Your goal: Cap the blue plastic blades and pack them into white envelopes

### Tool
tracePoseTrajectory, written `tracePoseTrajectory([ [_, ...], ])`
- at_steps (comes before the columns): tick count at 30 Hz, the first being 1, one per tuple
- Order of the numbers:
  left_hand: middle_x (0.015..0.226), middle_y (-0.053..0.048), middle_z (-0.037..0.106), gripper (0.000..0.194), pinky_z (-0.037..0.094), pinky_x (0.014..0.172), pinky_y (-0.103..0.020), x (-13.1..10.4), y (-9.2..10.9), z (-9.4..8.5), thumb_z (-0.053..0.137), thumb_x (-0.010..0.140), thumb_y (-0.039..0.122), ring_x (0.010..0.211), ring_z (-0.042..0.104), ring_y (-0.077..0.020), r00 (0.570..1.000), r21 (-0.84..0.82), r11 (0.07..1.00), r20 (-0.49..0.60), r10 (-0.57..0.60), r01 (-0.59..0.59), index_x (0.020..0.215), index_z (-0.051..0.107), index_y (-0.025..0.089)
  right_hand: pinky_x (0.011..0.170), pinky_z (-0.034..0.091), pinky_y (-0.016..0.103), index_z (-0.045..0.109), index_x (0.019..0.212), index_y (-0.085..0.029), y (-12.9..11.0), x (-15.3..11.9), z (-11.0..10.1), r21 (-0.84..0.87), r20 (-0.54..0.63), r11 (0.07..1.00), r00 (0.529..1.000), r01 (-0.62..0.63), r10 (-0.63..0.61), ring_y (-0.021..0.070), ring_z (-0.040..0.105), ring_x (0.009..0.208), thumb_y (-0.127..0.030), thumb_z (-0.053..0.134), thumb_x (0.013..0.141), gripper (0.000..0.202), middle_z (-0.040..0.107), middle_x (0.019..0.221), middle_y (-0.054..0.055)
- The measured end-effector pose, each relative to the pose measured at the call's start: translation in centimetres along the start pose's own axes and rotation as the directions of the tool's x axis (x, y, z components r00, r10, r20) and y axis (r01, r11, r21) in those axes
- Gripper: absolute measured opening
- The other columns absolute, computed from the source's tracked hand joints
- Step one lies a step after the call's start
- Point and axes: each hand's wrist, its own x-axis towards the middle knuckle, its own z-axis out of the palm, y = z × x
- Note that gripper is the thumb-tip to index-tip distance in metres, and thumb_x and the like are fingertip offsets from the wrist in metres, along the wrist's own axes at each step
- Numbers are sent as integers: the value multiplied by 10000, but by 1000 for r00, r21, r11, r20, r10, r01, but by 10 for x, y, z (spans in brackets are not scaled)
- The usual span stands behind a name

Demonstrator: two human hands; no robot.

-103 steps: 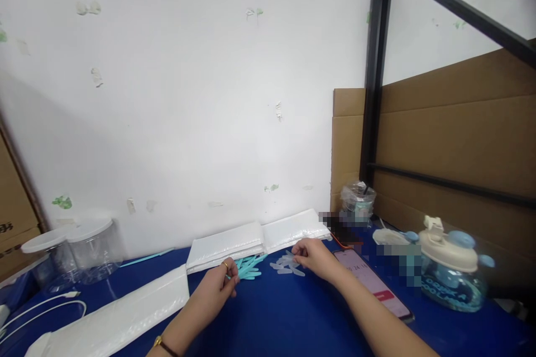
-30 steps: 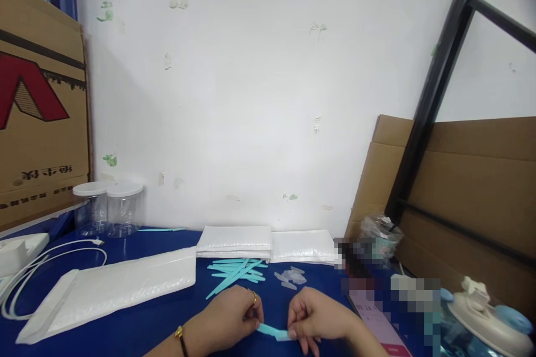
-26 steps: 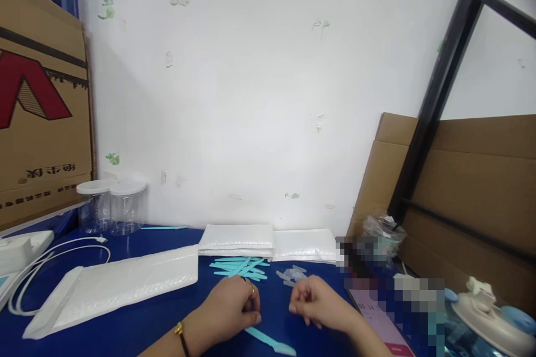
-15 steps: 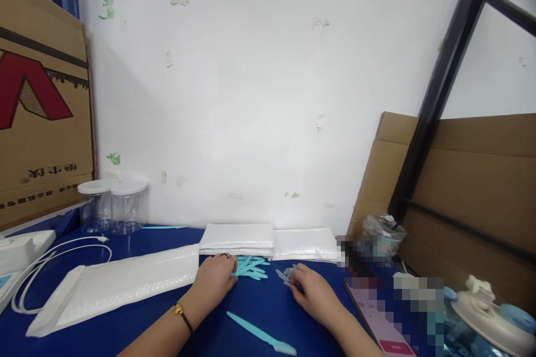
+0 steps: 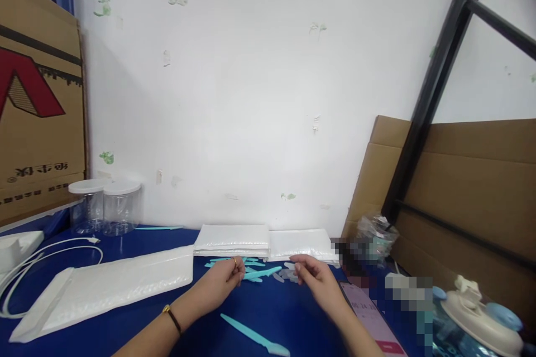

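Observation:
My left hand (image 5: 228, 278) is closed on a turquoise plastic stick (image 5: 268, 272), whose far end points right toward my other hand. Behind and below it lies a pile of turquoise sticks (image 5: 253, 261). My right hand (image 5: 310, 276) has its thumb and forefinger apart, beside a small heap of pale translucent pieces (image 5: 287, 274); no object shows between its fingers. One more turquoise stick (image 5: 255, 336) rests on the blue table in front of both hands.
White padded envelopes (image 5: 232, 237) are stacked against the wall, with another stack (image 5: 299, 244) beside them. A long envelope (image 5: 113, 287) lies left. Two clear jars (image 5: 121, 209), a white cable (image 5: 52, 245), a phone (image 5: 371, 318) and a lidded container (image 5: 481, 318) stand or lie around.
My left hand has risen off the pile and now holds one stick. My right hand has lifted slightly from the translucent pieces and opened. The whole view has shifted slightly.

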Motion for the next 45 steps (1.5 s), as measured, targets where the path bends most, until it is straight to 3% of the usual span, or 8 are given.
tracePoseTrajectory([
  [7,707,26,510,194,329,594,-219,1,-2,-3,346,863,329,631,412,-122,1000,49,999,-15,-12,13,793,470,198,542,447,256,663,877,-136,1,1,3,217,78,970,992,-113,98,157,605,577,-487,699,699,394,656,676,49],
  [16,714,27,515,160,333,617,-214,-1,5,0,360,854,275,654,427,-120,999,89,996,-1,32,-32,777,477,198,490,410,228,657,794,-120,2,0,13,176,141,979,987,-101,76,125,582,514,-526,632,752,409,644,657,47],
  [24,712,23,510,173,335,612,-217,-1,1,-2,353,859,292,644,426,-122,999,110,994,-34,19,-15,787,479,198,455,358,210,635,750,-123,1,1,5,97,57,990,994,-104,99,103,536,466,-531,628,749,407,630,614,33],
  [32,691,30,532,127,329,589,-205,-1,3,2,391,796,237,639,457,-120,1000,84,996,20,-1,0,762,506,197,423,338,188,639,750,-115,-1,-6,19,96,198,984,972,-149,127,86,537,422,-514,636,740,399,644,602,27],
  [35,659,29,550,129,321,552,-203,-1,3,2,416,745,215,604,468,-117,990,76,996,123,-65,56,728,542,192,394,310,174,633,697,-112,-1,-8,15,23,354,973,912,-231,208,83,543,403,-482,668,713,372,645,574,24],
  [37,660,25,571,139,323,547,-205,-2,4,3,417,724,204,603,478,-118,988,68,995,130,-85,77,718,555,188,380,303,169,625,689,-110,-1,-8,11,4,413,961,876,-277,250,90,554,398,-468,683,696,363,646,562,25],
  [40,701,17,619,160,346,572,-206,-1,4,3,398,708,182,634,505,-121,992,11,996,95,-87,86,738,555,184,386,320,167,616,714,-107,-3,-8,11,74,391,955,889,-288,238,99,579,418,-469,676,701,367,655,579,31],
  [45,703,4,648,169,366,557,-211,-3,10,5,429,710,212,632,544,-130,980,-24,994,172,-103,109,758,588,178,412,338,171,618,746,-115,-8,-11,15,98,419,955,882,-281,216,105,593,449,-466,668,712,357,655,594,28],
])
